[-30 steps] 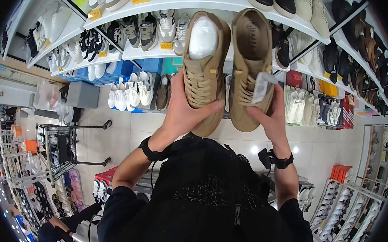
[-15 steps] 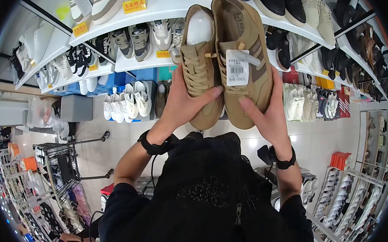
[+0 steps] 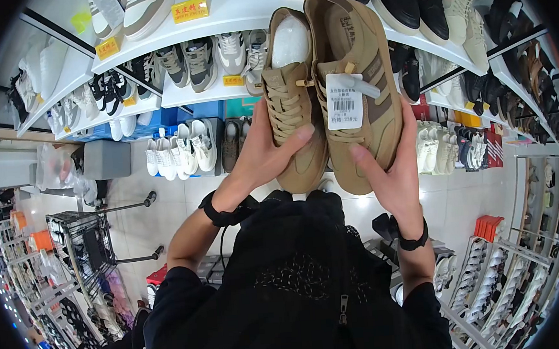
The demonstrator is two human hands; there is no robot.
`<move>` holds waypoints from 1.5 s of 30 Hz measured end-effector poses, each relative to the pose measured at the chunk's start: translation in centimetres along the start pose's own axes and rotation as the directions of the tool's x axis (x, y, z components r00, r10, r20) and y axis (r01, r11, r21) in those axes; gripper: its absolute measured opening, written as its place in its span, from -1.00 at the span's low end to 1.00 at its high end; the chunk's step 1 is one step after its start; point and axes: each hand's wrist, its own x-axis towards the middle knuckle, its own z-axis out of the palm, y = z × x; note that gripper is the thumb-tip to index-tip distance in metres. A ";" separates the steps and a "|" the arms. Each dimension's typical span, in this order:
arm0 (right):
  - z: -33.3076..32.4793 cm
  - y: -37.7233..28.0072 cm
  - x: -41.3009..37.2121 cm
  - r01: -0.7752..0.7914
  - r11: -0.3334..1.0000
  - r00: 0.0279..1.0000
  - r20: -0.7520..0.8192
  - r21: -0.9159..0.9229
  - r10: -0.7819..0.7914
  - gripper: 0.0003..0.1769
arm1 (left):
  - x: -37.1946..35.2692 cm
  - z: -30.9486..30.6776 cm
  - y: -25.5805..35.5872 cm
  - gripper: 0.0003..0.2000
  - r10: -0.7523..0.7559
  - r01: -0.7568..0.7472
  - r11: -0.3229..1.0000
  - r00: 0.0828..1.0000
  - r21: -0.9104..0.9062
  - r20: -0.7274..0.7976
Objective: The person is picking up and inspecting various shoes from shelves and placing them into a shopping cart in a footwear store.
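Shoe shelves (image 3: 248,8) | left hand (image 3: 262,153): stuffed sneaker (image 3: 291,102) | right hand (image 3: 393,173): tagged sneaker (image 3: 365,58)

There are two tan sneakers, the stuffed sneaker (image 3: 288,106) and the tagged sneaker (image 3: 382,112). Two hands hold them, one shoe each: the left hand (image 3: 258,153) and the right hand (image 3: 393,176). One white price tag (image 3: 344,102) hangs from the laces, and one white paper wad (image 3: 289,41) fills a shoe. Two black wristbands (image 3: 221,216) show, one per wrist. Four yellow shelf labels (image 3: 190,9) can be counted clearly, along with one wire cart (image 3: 79,230) and one grey box (image 3: 106,157).
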 end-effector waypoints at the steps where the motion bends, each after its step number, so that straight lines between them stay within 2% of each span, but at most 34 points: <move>1: 0.0 0.0 0.0 0.003 1.000 1.000 -0.005 -0.010 -0.003 0.03 | 0.1 -0.1 -0.1 -0.23 0.019 -0.019 1.000 1.000 0.019 0.010; 3: 0.1 0.1 -0.2 0.000 1.000 1.000 -0.018 -0.017 0.000 0.03 | 0.2 -0.2 -0.2 -0.25 0.036 -0.037 0.999 0.999 0.036 0.025; 5: 0.1 0.2 -0.4 -0.002 1.000 0.999 -0.033 -0.023 0.001 0.03 | 0.2 -0.4 -0.1 -0.21 0.025 -0.023 0.999 0.999 -0.049 0.038; 7: -0.1 0.6 -0.6 -0.057 0.990 0.997 -0.046 0.128 0.063 0.04 | -0.1 -0.9 0.1 -0.19 -0.023 0.025 0.998 0.999 -0.050 0.043; 9: -0.9 1.6 -0.8 -0.084 0.981 0.995 -0.041 0.175 0.093 0.04 | 0.1 -1.5 0.6 -0.18 -0.066 0.068 0.996 0.997 -0.049 0.050; 11: -1.7 2.8 -1.0 -0.160 0.945 0.984 -0.029 0.286 0.176 0.04 | 0.5 -1.8 1.4 -0.17 -0.054 0.086 0.967 0.989 -0.240 0.136; 12: -2.0 3.4 -1.1 -0.159 0.946 0.984 -0.036 0.284 0.177 0.04 | 0.7 -1.8 1.6 -0.17 -0.052 0.086 0.966 0.988 -0.242 0.143; 14: -2.5 4.7 -1.4 -0.190 0.919 0.981 0.025 0.345 0.194 0.03 | 1.2 -1.6 2.1 -0.17 0.072 -0.009 0.958 0.976 -0.287 0.208; 15: -2.6 5.2 -1.5 -0.180 0.901 0.983 0.039 0.395 0.179 0.03 | 1.1 -1.3 2.9 -0.15 0.109 -0.070 0.981 0.970 -0.180 0.219; 16: -2.7 5.6 -1.7 -0.179 0.901 0.983 0.038 0.394 0.178 0.03 | 1.1 -1.2 3.1 -0.15 0.110 -0.071 0.981 0.969 -0.181 0.219; 19: -3.1 6.9 -2.0 -0.221 0.791 0.975 0.110 0.571 0.193 -0.02 | 1.2 -0.6 3.4 -0.13 0.158 -0.125 0.981 0.958 -0.148 0.239; 20: -3.2 7.6 -2.0 -0.220 0.791 0.975 0.107 0.570 0.193 -0.02 | 1.2 -0.4 3.5 -0.13 0.182 -0.163 0.982 0.950 -0.094 0.254; 22: -3.2 8.3 -1.7 -0.330 0.838 0.942 0.099 0.435 0.320 -0.11 | 1.0 0.2 3.4 -0.13 0.203 -0.200 0.979 0.940 -0.040 0.275; 23: -2.7 8.5 -1.6 -0.350 0.835 0.928 0.035 0.425 0.372 -0.19 | 0.9 0.7 3.2 -0.13 0.218 -0.217 0.976 0.942 -0.030 0.254; 24: -2.4 8.5 -1.5 -0.350 0.834 0.927 0.032 0.427 0.372 -0.19 | 0.8 0.9 3.0 -0.13 0.232 -0.234 0.972 0.945 -0.019 0.232; 25: -2.1 8.5 -1.4 -0.322 0.852 0.925 -0.053 0.414 0.375 -0.20 | 0.9 0.9 3.1 -0.13 0.233 -0.235 0.972 0.944 -0.019 0.233; 27: -2.0 8.9 -1.4 -0.278 0.866 0.915 -0.161 0.416 0.371 -0.21 | 1.1 1.0 3.3 -0.11 0.260 -0.297 0.935 0.946 0.196 0.196; 28: -2.2 8.9 -1.5 -0.276 0.866 0.915 -0.162 0.416 0.370 -0.21 | 1.1 1.0 3.4 -0.11 0.261 -0.299 0.934 0.945 0.196 0.196; 30: -2.6 8.4 -1.8 -0.286 0.792 0.885 -0.168 0.540 0.435 -0.18 | 1.3 1.0 3.7 -0.13 0.273 -0.291 0.910 0.957 0.296 0.102; 32: -2.8 8.8 -2.6 -0.251 0.812 0.896 -0.190 0.527 0.401 -0.21 | 1.3 1.3 4.1 -0.13 0.281 -0.296 0.895 0.955 0.334 0.094; 33: -2.8 8.7 -2.9 -0.246 0.850 0.915 -0.179 0.466 0.362 -0.23 | 1.3 1.4 4.2 -0.13 0.287 -0.298 0.880 0.954 0.371 0.086; 35: -2.4 8.3 -3.2 -0.206 0.901 0.940 -0.180 0.382 0.291 -0.27 | 1.4 2.0 4.2 -0.12 0.287 -0.302 0.876 0.953 0.376 0.098; 40: -1.4 7.1 -3.7 -0.240 0.877 0.916 -0.203 0.416 0.346 -0.27 | 1.5 2.3 3.7 -0.06 0.333 -0.353 0.857 0.935 0.375 0.121; 42: -1.3 7.3 -3.9 -0.225 0.905 0.922 -0.222 0.361 0.318 -0.29 | 1.3 2.4 3.7 -0.02 0.308 -0.322 0.900 0.947 0.293 0.095; 45: -1.3 7.4 -4.0 -0.181 0.916 0.921 -0.264 0.357 0.285 -0.30 | 1.2 2.1 4.2 -0.05 0.287 -0.316 0.898 0.948 0.306 0.135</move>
